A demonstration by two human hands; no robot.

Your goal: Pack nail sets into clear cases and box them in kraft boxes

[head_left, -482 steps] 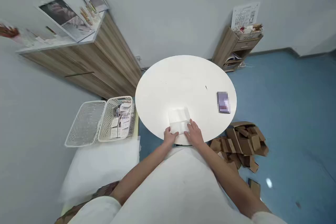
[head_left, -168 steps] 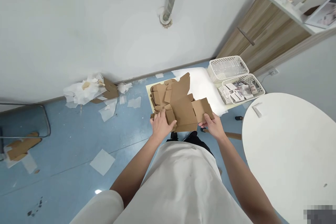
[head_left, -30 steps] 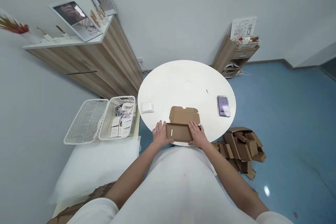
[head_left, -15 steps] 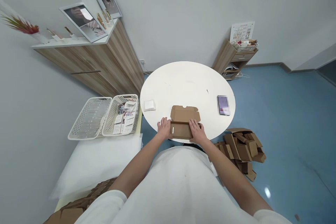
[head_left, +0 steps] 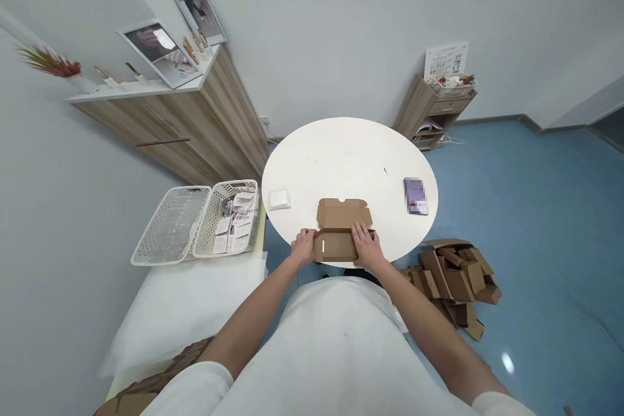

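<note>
A brown cardboard box (head_left: 336, 247) with its lid raised lies at the near edge of the white oval table (head_left: 346, 156). Its tabbed lid (head_left: 344, 213) points away from me, and a small white strip shows inside on the left. My left hand (head_left: 303, 247) grips the left end of the box, fingers bent over that side. At the other end my right hand (head_left: 367, 247) holds the right side wall, its fingers reaching inside. A small white stack (head_left: 279, 199) sits on the table's left, and a purple packet (head_left: 415, 196) lies on its right.
White baskets with clear packs (head_left: 170, 224) and printed packets (head_left: 234, 224) stand at left beside white sheeting (head_left: 195, 299). Cardboard boxes (head_left: 458, 279) are piled on the floor at right. A wood cabinet (head_left: 195, 123) and a small shelf unit (head_left: 433, 114) stand by the walls.
My left hand's fingers have curled tighter at the box's left end, and that end sits slightly further left. My right hand keeps its place. The camera view has shifted slightly.
</note>
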